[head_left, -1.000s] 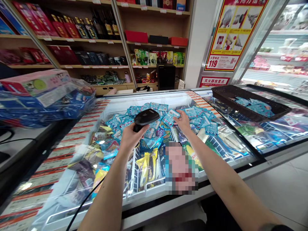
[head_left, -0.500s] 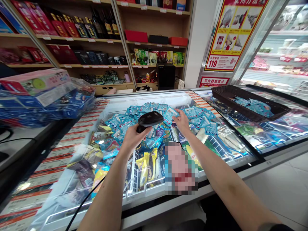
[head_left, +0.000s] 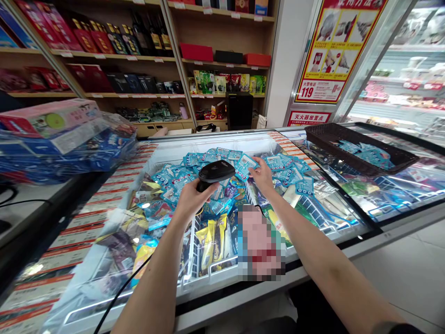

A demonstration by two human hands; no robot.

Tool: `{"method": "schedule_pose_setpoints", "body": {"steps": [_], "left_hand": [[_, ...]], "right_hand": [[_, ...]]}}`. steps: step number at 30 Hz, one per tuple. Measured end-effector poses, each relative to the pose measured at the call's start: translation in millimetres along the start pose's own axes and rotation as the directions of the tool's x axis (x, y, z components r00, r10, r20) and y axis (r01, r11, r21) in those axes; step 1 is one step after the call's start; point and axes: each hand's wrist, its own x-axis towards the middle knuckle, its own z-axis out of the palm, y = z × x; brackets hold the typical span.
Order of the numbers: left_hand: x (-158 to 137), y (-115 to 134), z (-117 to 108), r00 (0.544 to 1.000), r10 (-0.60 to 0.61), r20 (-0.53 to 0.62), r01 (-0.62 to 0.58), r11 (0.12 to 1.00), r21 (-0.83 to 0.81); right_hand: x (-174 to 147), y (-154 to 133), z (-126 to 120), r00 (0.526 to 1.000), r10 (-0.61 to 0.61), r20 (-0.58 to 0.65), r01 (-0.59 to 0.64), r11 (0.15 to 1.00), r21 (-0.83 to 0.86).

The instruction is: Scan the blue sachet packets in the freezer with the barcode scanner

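Note:
My left hand (head_left: 193, 197) is wrapped round the grip of a black barcode scanner (head_left: 217, 170), whose head points right. A black cable runs down past my left forearm. In my right hand (head_left: 261, 174), thumb and fingers pinch the edge of a small blue packet (head_left: 245, 166) with a white printed label turned up. The packet is just right of the scanner's head, apart from it. Many similar blue packets (head_left: 177, 178) lie in a loose pile on the chest freezer's glass top (head_left: 167, 150), and further ones (head_left: 290, 171) lie to the right of my hand.
Through the glass, wrapped frozen goods (head_left: 212, 241) show in wire baskets. A blurred-out pinkish object (head_left: 260, 241) lies at the front edge. At right, a dark brown basket (head_left: 320, 134) holds more blue packets. Plastic-wrapped boxes (head_left: 69, 144) stand at left; stocked shelves (head_left: 139, 56) rise behind.
Almost nothing differs. The scanner and my left hand have shifted very slightly left, and my right hand still pinches the blue packet in the same place.

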Motion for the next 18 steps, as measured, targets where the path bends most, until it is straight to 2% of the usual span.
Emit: {"method": "schedule_pose_setpoints", "body": {"steps": [3,7,13,18], "left_hand": [[1,-2,0,0.999,0.007,-0.045,-0.006,1.000,0.010],[2,-6,1,0.995,0.026,-0.092,-0.023,0.999,0.040],[2,-9,4,0.994,0.032,-0.104,-0.025,0.997,0.069],[3,-11,2,0.987,0.080,-0.137,-0.043,0.965,0.258]], "right_hand": [[1,2,-6,0.995,-0.058,-0.082,0.052,0.996,-0.072],[8,8,-23,0.962,-0.125,-0.242,0.075,0.976,-0.206],[12,18,-46,0.920,-0.088,-0.381,-0.083,0.908,-0.411],[4,18,-49,0.930,-0.069,-0.362,-0.162,0.806,-0.570]]}}
